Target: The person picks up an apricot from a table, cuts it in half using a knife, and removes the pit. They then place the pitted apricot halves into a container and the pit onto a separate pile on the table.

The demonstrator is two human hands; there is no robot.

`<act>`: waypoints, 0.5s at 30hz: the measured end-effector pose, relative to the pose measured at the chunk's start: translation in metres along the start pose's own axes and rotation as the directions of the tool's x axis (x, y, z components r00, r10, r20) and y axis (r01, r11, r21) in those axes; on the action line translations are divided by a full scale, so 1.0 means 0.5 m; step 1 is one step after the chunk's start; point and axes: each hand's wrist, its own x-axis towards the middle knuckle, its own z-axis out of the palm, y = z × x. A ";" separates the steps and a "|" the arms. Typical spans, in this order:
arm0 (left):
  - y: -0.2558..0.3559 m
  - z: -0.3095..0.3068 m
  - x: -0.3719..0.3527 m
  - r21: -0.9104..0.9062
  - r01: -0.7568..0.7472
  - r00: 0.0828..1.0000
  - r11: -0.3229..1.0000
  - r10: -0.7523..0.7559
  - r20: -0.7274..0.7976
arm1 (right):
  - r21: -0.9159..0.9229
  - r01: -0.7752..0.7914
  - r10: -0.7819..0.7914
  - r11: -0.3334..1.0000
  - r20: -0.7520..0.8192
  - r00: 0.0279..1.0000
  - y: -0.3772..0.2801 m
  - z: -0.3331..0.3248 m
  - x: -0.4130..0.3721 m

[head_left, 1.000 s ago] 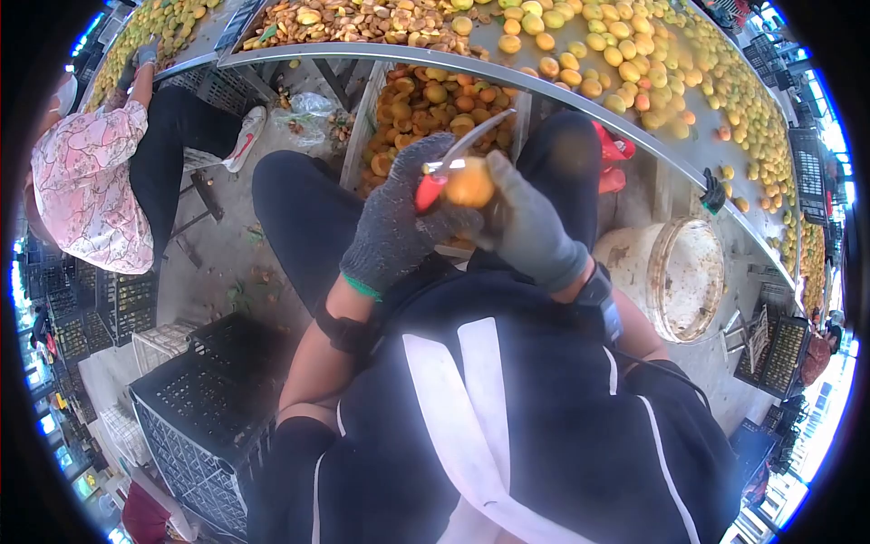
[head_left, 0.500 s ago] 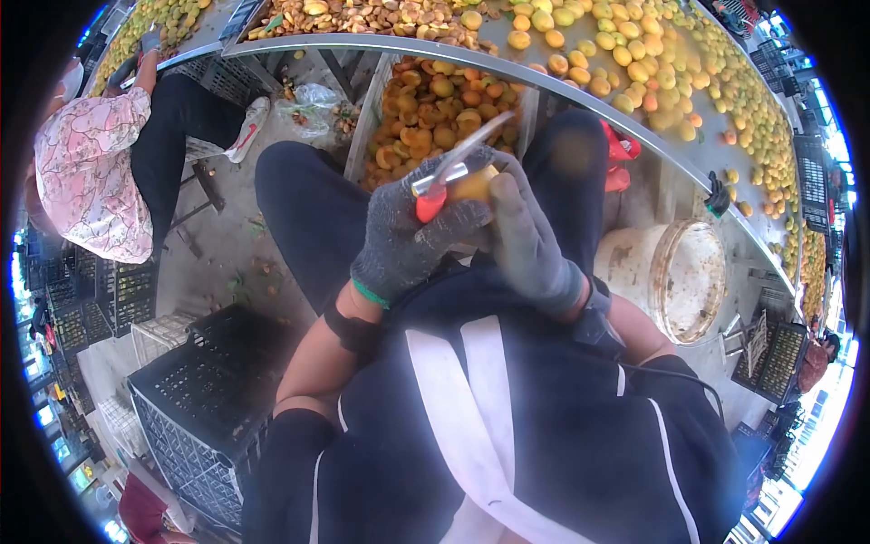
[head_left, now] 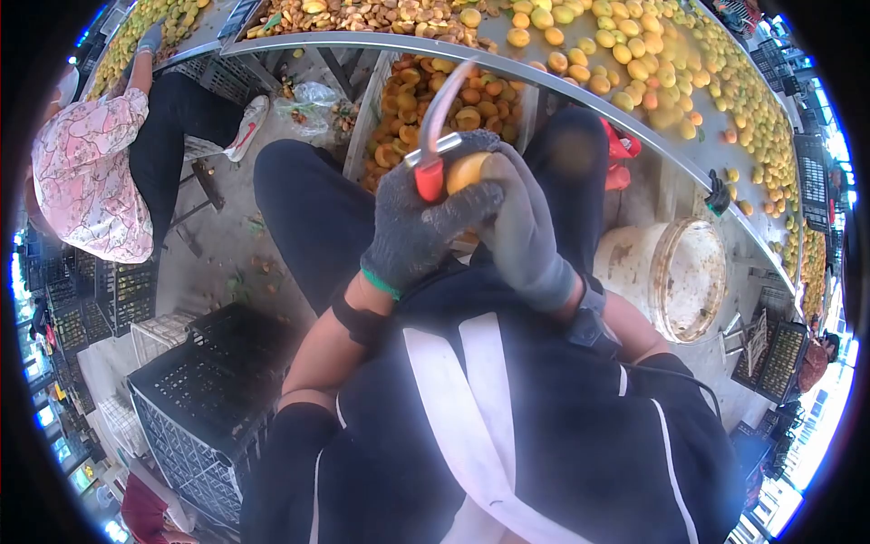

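In a dark grey glove, my left hand [head_left: 417, 222] is closed around the red handle of a knife [head_left: 430, 179] whose curved blade points up. An orange-yellow apricot [head_left: 468, 173] sits between the two hands, beside the handle. My right hand [head_left: 526, 231], in a lighter grey glove, is closed on the apricot from the right. Below and beyond the hands, a crate [head_left: 362, 122] between my knees holds many apricot pieces [head_left: 408, 104].
A metal-edged table [head_left: 362, 42] with whole apricots and cut pieces curves across the front. A stained white bucket [head_left: 666, 279] stands right, a black crate [head_left: 186, 435] lower left. A co-worker in a pink patterned top [head_left: 95, 172] sits at left.
The knife blade has swung from pointing up-right to nearly upright, away from the apricot. The apricot shows more between my hands. The co-worker's gloved hand has moved slightly.
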 end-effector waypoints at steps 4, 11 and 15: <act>0.016 0.003 0.002 -0.091 -0.055 0.998 0.994 0.054 -0.008 | 0.218 -0.206 0.214 0.954 -0.012 0.977 -0.027 0.009 0.013; 0.016 -0.003 0.013 -0.255 0.043 0.999 0.966 -0.035 0.039 | -0.098 0.047 -0.047 0.994 0.000 0.999 -0.007 -0.004 0.018; 0.018 -0.023 0.024 -0.465 0.300 0.954 0.833 -0.273 0.125 | 0.510 -0.530 0.356 0.678 0.402 0.843 -0.001 -0.059 0.033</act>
